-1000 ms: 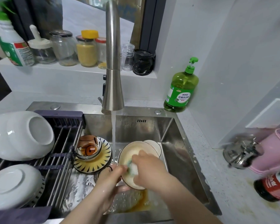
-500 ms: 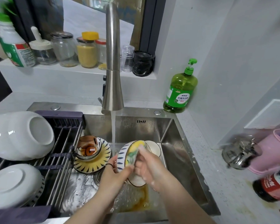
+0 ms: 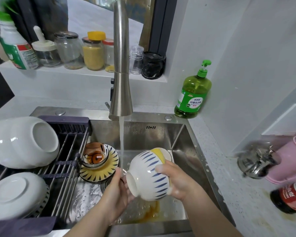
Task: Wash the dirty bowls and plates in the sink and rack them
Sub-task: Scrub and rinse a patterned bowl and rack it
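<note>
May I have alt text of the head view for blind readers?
The left hand and right hand hold a striped bowl in the sink beside the running tap, a yellow sponge at its rim. White bowls occupy the rack.

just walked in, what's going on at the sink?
A person is washing a blue-striped bowl over the sink, with the tap running. The left hand holds its foot end. The right hand grips the rim side, where a yellow sponge shows. A small brown bowl on a yellow plate waits in the sink, unwashed. White bowls lie upturned on the rack at the left.
</note>
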Tool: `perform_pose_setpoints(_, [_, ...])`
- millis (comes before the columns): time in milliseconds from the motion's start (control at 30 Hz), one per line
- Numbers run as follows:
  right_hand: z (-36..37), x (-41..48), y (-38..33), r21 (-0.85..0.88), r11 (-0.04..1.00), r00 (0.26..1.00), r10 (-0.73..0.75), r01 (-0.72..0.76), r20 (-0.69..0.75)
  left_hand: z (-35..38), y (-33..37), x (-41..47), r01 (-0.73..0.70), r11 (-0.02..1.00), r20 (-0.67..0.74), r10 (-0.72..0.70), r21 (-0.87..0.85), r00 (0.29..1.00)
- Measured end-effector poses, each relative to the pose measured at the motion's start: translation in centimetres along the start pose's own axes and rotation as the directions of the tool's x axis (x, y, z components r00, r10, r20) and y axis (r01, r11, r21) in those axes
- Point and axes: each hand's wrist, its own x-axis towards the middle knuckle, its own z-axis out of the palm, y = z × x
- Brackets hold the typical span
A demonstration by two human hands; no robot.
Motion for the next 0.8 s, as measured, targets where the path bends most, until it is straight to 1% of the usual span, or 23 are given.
perform_pose_setpoints(33, [-0.2, 0.0, 0.0, -0.004, 1.0, 0.999, 0.005, -0.005, 0.037, 0.0, 0.0, 0.2, 0.049, 0.997, 0.027, -0.048, -0.056, 0.998])
perform_pose_setpoints(100, [-0.8, -0.1, 0.1, -0.016, 1.0, 0.997, 0.002, -0.001, 0.083, -0.1, 0.1, 0.8, 0.069, 0.996, 0.041, -0.067, -0.063, 0.997])
perform_pose_setpoints(200, [-1.6, -0.2, 0.2, -0.01, 1.0, 0.993, -0.002, 0.003, 0.12, 0.2, 0.6, 1.1, 0.04, 0.999, 0.064, -0.041, 0.015, 0.997])
perform_pose_setpoints(267, [-1.5, -0.4, 0.4, 0.037, 0.999, 0.983, -0.021, 0.015, 0.184, 0.6, 1.0, 1.2, 0.057, 0.996, 0.101, -0.063, 0.066, 0.993])
perform_pose_setpoints(333, [-1.1, -0.5, 0.5, 0.062, 0.998, 0.974, -0.045, 0.032, 0.22, 1.1, 1.4, 1.1, 0.044, 0.994, 0.095, -0.053, 0.097, 0.994])
perform_pose_setpoints(367, [-1.1, -0.5, 0.5, 0.075, 0.996, 0.977, -0.054, 0.039, 0.204, 1.2, 1.5, 1.0, 0.028, 0.996, 0.087, -0.035, 0.088, 0.996])
perform_pose_setpoints(400, [-1.0, -0.4, 0.5, 0.092, 0.995, 0.984, -0.06, 0.045, 0.169, 1.0, 1.3, 1.3, 0.025, 0.997, 0.09, -0.031, 0.072, 0.995])
perform_pose_setpoints(433, [-0.9, -0.5, 0.5, 0.104, 0.993, 0.991, -0.061, 0.049, 0.119, 1.1, 1.2, 1.4, 0.016, 0.997, 0.065, -0.021, 0.07, 0.998])
perform_pose_setpoints(500, [-0.4, -0.4, 0.1, 0.093, 0.995, 0.999, -0.042, 0.043, -0.017, 0.9, 1.0, 1.1, -0.018, 1.0, 0.0, 0.018, 0.019, 1.0])
perform_pose_setpoints(533, [-0.3, -0.1, -0.1, 0.068, 0.997, 0.992, -0.04, 0.048, -0.122, 1.0, 1.0, 0.9, -0.04, 0.999, -0.039, 0.04, -0.012, 0.998])
perform_pose_setpoints(567, [-0.4, 0.2, -0.2, 0.018, 0.998, 0.968, -0.061, 0.067, -0.243, 1.2, 1.1, 0.7, -0.075, 0.997, -0.105, 0.074, -0.003, 0.992])
perform_pose_setpoints(600, [-0.6, 0.5, -0.3, -0.062, 0.993, 0.919, -0.113, 0.096, -0.379, 1.4, 1.2, 0.5, -0.116, 0.993, -0.165, 0.12, 0.034, 0.979])
perform_pose_setpoints(633, [-0.8, 0.8, -0.3, -0.192, 0.975, 0.841, -0.195, 0.11, -0.505, 1.7, 1.4, 0.2, -0.149, 0.982, -0.213, 0.172, 0.118, 0.962])
perform_pose_setpoints(667, [-0.7, 0.9, -0.4, -0.357, 0.929, 0.76, -0.3, 0.096, -0.577, 1.7, 1.3, 0.4, -0.179, 0.96, -0.245, 0.23, 0.215, 0.942])
perform_pose_setpoints(700, [-0.5, 0.7, -0.4, -0.51, 0.858, 0.71, -0.398, 0.064, -0.58, 1.7, 1.4, 0.4, -0.196, 0.934, -0.276, 0.282, 0.299, 0.919])
perform_pose_setpoints(733, [0.1, 0.6, -0.4, -0.622, 0.782, 0.714, -0.46, 0.044, -0.528, 1.6, 1.4, 0.6, -0.214, 0.906, -0.295, 0.331, 0.366, 0.896])
perform_pose_setpoints(767, [0.8, 0.5, 0.1, -0.728, 0.685, 0.755, -0.492, 0.029, -0.433, 1.6, 1.4, 0.7, -0.223, 0.885, -0.311, 0.365, 0.41, 0.878])
perform_pose_setpoints(800, [1.6, 0.5, 0.8, -0.847, 0.531, 0.8, -0.501, -0.019, -0.331, 1.5, 1.2, 1.0, -0.228, 0.869, -0.327, 0.391, 0.438, 0.86])
